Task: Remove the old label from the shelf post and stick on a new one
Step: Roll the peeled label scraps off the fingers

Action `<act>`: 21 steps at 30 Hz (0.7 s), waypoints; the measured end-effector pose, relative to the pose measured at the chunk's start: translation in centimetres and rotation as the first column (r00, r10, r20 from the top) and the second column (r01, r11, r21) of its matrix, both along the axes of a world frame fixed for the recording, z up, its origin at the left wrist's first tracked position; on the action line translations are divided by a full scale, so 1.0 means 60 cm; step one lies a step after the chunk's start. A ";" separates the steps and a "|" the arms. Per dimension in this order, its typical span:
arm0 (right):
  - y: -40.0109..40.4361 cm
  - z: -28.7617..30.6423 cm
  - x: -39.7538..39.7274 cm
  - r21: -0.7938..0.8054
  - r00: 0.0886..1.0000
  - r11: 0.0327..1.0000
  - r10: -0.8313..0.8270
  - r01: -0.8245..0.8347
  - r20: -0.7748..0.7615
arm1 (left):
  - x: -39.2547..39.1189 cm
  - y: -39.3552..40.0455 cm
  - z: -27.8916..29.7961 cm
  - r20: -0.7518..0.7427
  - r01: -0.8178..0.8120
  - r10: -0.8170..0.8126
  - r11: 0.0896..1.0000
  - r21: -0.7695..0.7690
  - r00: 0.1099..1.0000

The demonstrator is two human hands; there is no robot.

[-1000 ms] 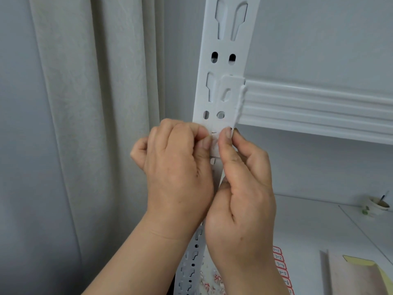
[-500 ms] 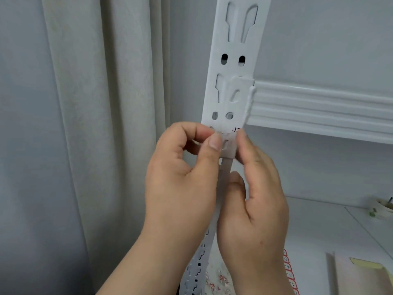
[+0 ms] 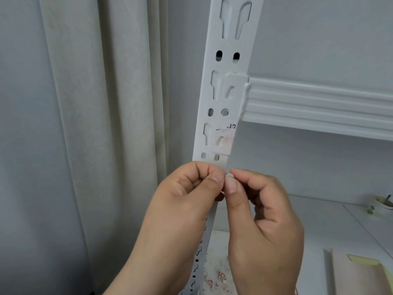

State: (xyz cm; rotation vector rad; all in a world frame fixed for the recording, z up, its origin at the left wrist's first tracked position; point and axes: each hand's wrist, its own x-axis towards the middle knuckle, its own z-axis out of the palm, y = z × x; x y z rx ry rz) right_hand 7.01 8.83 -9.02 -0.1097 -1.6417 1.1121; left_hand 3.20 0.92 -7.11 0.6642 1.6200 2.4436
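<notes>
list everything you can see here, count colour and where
shelf post: 1, white, upright at centre
label residue: 1 patch, whitish with pink trace, on post above the hands
label scrap: 1, white, pinched between both hands' fingertips
shelf beam: 1, white, runs right from post
curtain: 1, off-white, left
paper scraps: several, red and white, lower shelf by post
cup: 1, white, far right
left hand: 1, below residue
right hand: 1, beside it

White slotted post (image 3: 225, 86); pinkish label residue (image 3: 223, 140); beige curtain (image 3: 102, 103).
</notes>
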 end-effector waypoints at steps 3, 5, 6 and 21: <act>0.006 -0.002 0.005 -0.018 1.000 1.000 -0.003 0.004 0.022 | 0.005 0.003 -0.005 0.024 0.021 -0.021 1.000 0.001 0.999; 0.008 -0.002 0.007 -0.014 0.999 1.000 -0.008 0.008 0.037 | 0.007 0.003 -0.011 0.048 0.035 -0.036 0.999 0.017 0.998; 0.008 -0.002 0.008 -0.014 0.999 1.000 -0.013 0.013 0.044 | 0.008 0.002 -0.012 0.052 0.037 -0.038 0.999 0.023 0.998; 0.083 -0.110 -0.007 -0.413 0.905 0.907 0.101 0.088 0.414 | 0.028 0.021 -0.074 -0.229 -0.162 0.062 0.879 -0.448 0.971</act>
